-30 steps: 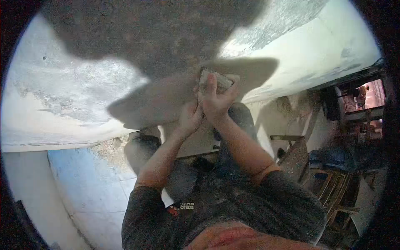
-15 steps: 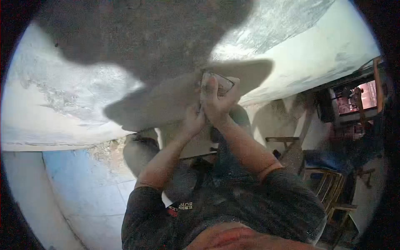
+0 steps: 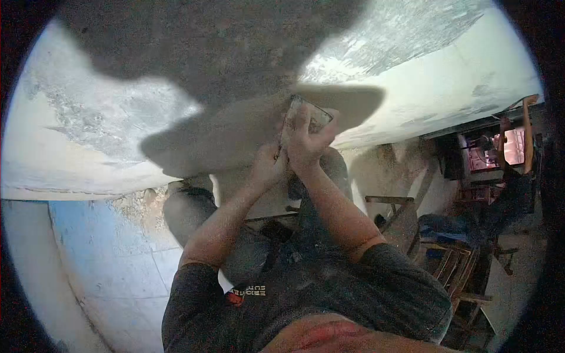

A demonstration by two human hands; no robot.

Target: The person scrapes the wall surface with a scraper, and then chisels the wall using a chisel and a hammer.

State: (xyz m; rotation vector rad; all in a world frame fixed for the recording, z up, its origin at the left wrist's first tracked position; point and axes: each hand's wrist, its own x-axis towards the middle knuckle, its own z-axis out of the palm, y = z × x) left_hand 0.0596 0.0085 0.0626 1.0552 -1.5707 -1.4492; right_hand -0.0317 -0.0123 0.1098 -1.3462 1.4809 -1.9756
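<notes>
A thin, flat, rectangular plate-like hand tool [image 3: 321,116] with a dark edge lies against a large plastered surface [image 3: 406,56]; I cannot make out its exact kind. My right hand [image 3: 306,141] is closed on it, with fingers stretched along its face. Just below and to the left, my left hand [image 3: 271,165] is closed at the tool's lower end, against the right wrist. The left fingers are partly hidden. Both hands sit within a broad dark shadow on the surface, which has grey scraped patches and cream areas.
Another person's raised arm [image 3: 528,132] and dark clothing show at far right, near a bright pinkish opening. Below are a wooden slatted chair [image 3: 453,265] and a small wooden stand [image 3: 388,200]. A wall with blue paint [image 3: 82,235] is at left.
The view has shifted slightly, with my torso and the surroundings moving left in it. My hands keep their hold on the tool and have moved only a little against the surface.
</notes>
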